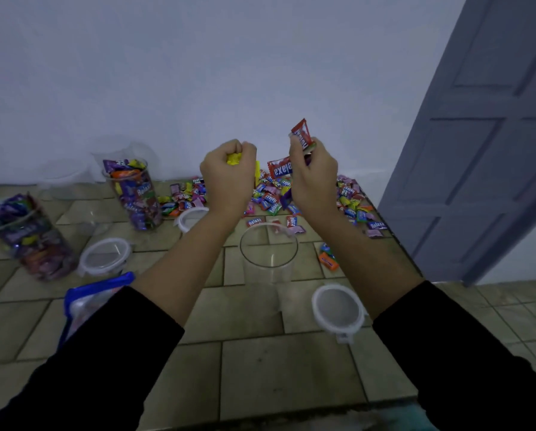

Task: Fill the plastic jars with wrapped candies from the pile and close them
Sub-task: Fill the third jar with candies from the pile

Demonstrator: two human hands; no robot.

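Noted: left hand (229, 178) clamped on yellow candies (234, 158), right hand (314, 174) on red candies (301, 132), held apart above pile (347, 194). Empty jar (268, 259) open on floor (260, 353) beneath. Likely spill past rim if dropped from this height; loose wrappers protruding.

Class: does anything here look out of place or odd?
A few stray candies lie right of the empty jar, apart from the pile. Both full jars stand open, and lids lie loose nearby.

Tiled floor (260, 368): candy pile (273, 197) beyond left hand (228, 175) and right hand (315, 178), open jar (268, 253) below them, filled jars (136, 194) off to their left.
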